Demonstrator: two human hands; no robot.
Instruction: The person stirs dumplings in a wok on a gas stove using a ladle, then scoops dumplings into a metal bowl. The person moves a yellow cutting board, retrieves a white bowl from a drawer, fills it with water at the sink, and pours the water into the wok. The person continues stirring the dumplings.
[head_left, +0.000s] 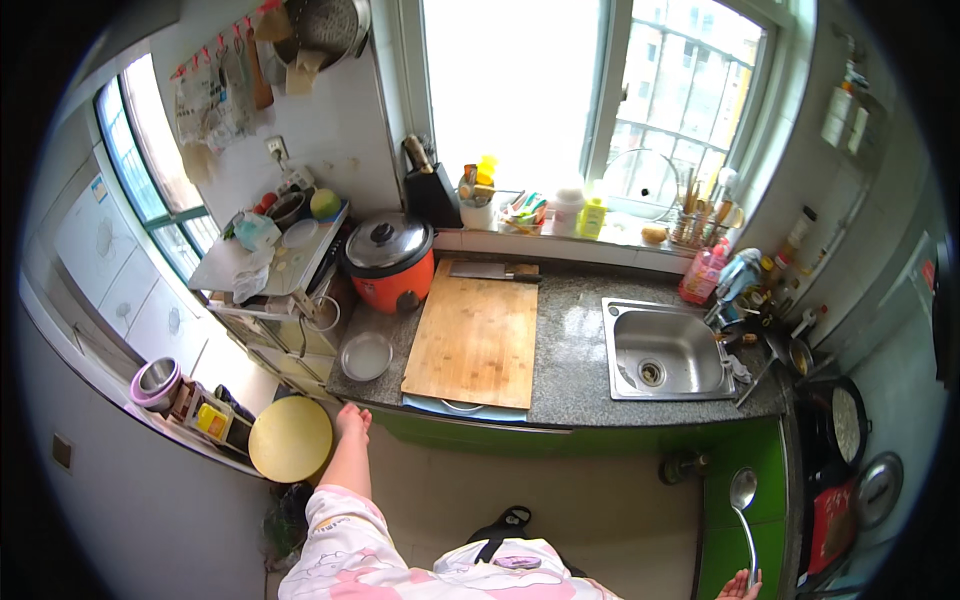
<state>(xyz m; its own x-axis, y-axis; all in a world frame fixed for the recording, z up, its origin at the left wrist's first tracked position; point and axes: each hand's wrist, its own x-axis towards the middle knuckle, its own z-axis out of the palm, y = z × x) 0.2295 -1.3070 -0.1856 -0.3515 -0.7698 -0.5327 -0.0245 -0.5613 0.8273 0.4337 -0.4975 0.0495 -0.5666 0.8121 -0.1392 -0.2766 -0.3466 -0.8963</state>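
At the lower right, my right hand (739, 588) grips the handle of a metal ladle (743, 487), its bowl pointing up in front of the green cabinet doors. My left hand (354, 421) hangs by the counter's front edge, beside a round yellow stool top (291, 439). Its fingers look loosely bent, and nothing shows in them. A wooden cutting board (475, 337) lies on the granite counter. Across its far end rests a cleaver (478, 271). To my right is a black wok (846, 420) with pale contents, and a metal lid (879, 490) is nearer to me.
An orange rice cooker (390, 262) and a shallow metal dish (366, 356) stand left of the board. On the right is a steel sink (664, 351). Bottles (772, 274) crowd the back right corner. A knife block (433, 195) is by the window.
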